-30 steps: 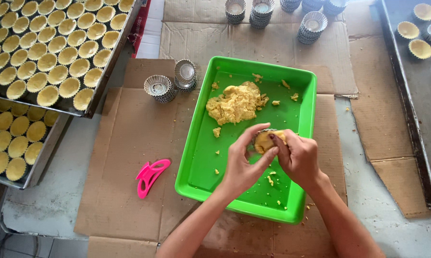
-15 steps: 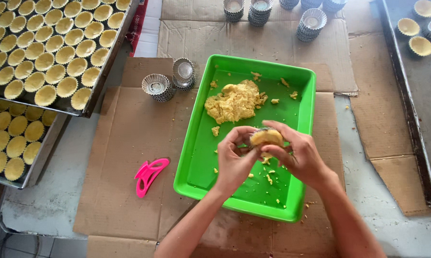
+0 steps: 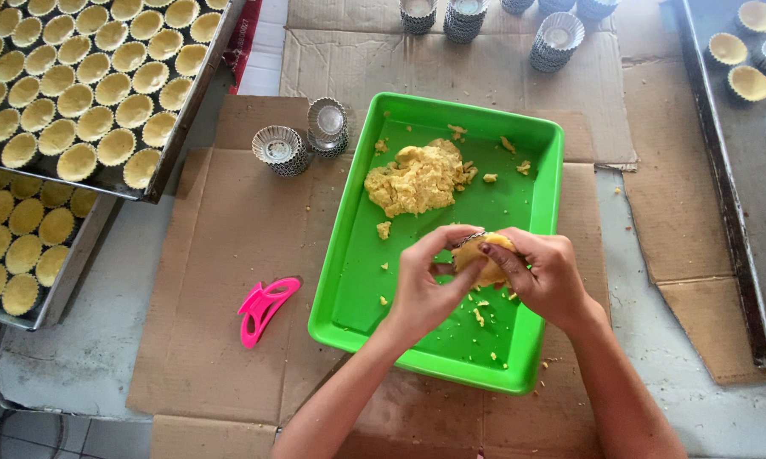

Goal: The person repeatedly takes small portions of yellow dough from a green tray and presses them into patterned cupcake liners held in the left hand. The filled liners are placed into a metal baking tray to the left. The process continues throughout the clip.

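Left hand (image 3: pixel 421 289) and right hand (image 3: pixel 546 274): fingers wrapped round a small dough-filled tin (image 3: pixel 480 255) | middle of frame, over green tray (image 3: pixel 349 280) | dough pile (image 3: pixel 417 178) above.

I see a small fluted metal tart mould (image 3: pixel 470 242), mostly hidden under a lump of yellow dough (image 3: pixel 485 257). Both sit above the green tray's (image 3: pixel 349 289) near half.

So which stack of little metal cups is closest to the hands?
The stack of tart tins right beside the green tray's top left corner. The neighbouring stack sits further left; the others stand along the far edge.
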